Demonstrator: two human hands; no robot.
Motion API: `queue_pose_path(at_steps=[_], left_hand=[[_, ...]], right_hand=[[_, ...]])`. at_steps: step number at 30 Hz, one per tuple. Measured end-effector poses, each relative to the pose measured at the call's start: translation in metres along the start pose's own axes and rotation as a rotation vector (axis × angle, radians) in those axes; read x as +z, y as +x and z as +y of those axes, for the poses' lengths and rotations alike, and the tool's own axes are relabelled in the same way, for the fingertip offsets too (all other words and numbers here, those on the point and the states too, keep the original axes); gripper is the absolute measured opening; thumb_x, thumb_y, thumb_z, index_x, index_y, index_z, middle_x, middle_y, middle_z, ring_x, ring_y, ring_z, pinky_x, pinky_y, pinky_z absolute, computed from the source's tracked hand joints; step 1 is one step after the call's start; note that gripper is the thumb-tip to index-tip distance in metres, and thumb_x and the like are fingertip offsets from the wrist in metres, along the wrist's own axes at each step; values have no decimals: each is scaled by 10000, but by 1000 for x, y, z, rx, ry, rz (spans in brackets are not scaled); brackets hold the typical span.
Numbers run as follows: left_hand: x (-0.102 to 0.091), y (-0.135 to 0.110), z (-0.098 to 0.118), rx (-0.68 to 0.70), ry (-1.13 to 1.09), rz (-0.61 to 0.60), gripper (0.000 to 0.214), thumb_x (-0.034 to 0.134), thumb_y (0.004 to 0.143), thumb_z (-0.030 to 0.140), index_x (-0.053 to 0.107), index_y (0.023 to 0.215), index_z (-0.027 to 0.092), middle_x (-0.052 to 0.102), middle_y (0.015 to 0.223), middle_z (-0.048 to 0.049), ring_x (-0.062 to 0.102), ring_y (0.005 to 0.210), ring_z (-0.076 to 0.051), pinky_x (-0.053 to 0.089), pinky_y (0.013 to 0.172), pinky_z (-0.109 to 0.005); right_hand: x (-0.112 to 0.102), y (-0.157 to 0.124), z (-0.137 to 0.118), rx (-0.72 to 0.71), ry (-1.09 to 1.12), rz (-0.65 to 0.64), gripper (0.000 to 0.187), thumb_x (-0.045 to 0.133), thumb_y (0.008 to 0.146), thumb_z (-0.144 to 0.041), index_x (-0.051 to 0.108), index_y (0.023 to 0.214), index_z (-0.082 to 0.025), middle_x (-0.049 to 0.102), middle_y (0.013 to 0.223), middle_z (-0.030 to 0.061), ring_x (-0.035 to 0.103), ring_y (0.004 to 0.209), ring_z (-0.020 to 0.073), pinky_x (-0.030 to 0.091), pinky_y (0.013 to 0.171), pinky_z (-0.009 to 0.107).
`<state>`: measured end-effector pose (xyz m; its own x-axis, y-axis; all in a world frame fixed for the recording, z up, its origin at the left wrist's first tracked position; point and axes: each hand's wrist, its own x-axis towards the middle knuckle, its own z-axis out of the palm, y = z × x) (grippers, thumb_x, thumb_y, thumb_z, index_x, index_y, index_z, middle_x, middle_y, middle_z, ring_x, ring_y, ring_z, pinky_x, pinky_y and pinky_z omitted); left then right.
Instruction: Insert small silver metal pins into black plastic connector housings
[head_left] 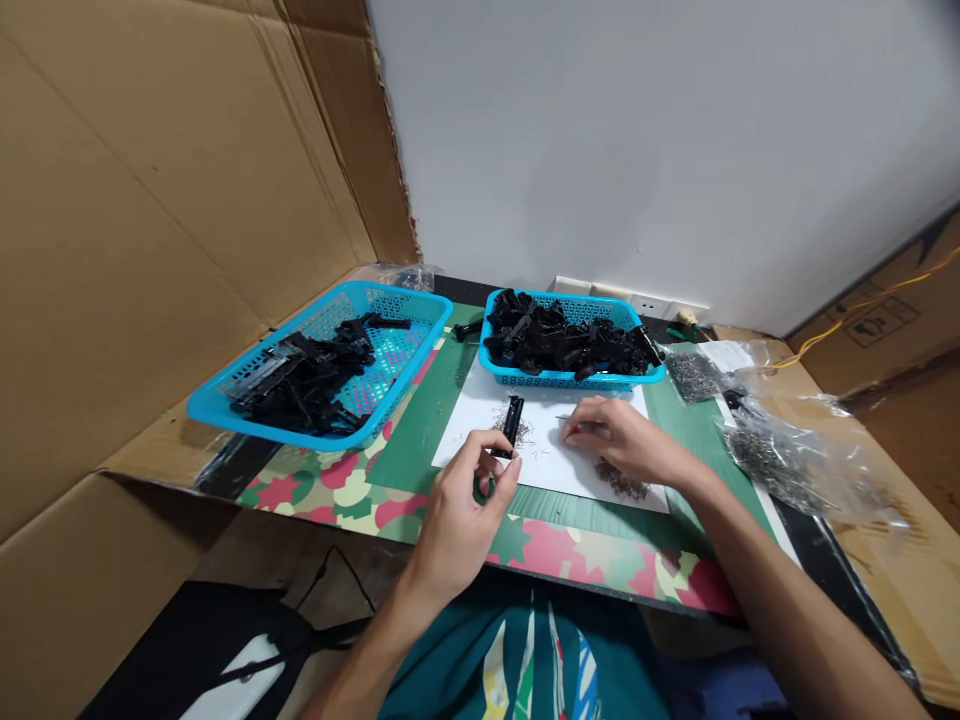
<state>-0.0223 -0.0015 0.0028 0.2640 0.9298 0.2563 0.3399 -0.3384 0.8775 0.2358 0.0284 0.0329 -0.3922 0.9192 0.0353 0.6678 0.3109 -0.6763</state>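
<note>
Slender, glossy black part [514, 422], frame centre, pinched by the left hand [463, 503]. The right hand [619, 435] curls inward, its hold unclear.

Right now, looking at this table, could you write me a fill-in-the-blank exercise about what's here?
1. The left hand holds a narrow part coloured ____.
2. The sheet beneath the right hand is coloured ____.
3. The left basket and the right basket are both coloured ____.

Missing words: black; white; blue.
</note>
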Motion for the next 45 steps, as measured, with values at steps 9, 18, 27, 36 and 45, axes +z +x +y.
queue_pose_path(at_steps=[9,18,27,36,45], left_hand=[[1,0,4,83,153,-97,85,490,1102,285,569,1111,255,602,904,22,580,763,-135,437,728,-251],[4,1,5,111,273,-137,109,485,1097,290,583,1130,256,638,909,12,606,767,-154,438,690,-257],[4,2,4,117,287,-172,141,470,1108,319,593,1138,257,627,914,-3,577,768,-169,459,735,-272],[-1,6,12,58,98,-274,301,425,1122,356,677,1266,278,636,1055,-41,611,888,-187,473,815,-289],[8,8,15,10,13,-330,327,422,1126,370,704,1269,288,573,1082,-37,553,855,-171,451,799,-294]], right_hand=[[-51,-22,36,134,-112,-114,135,679,929,-205,812,902,-208,772,897,58,657,775,198,485,710,325],[-48,-31,59,151,-1,-70,143,711,908,-313,786,879,-194,726,797,41,611,699,185,449,658,316],[-50,-31,57,192,66,-77,188,641,932,-336,693,857,-171,658,779,38,544,699,174,416,647,309],[-49,-37,32,99,84,-51,186,578,1015,-315,628,881,-196,654,850,37,552,751,176,424,669,302],[-52,-41,37,143,9,-68,154,624,985,-252,673,853,-190,635,796,10,506,696,155,372,642,301]])
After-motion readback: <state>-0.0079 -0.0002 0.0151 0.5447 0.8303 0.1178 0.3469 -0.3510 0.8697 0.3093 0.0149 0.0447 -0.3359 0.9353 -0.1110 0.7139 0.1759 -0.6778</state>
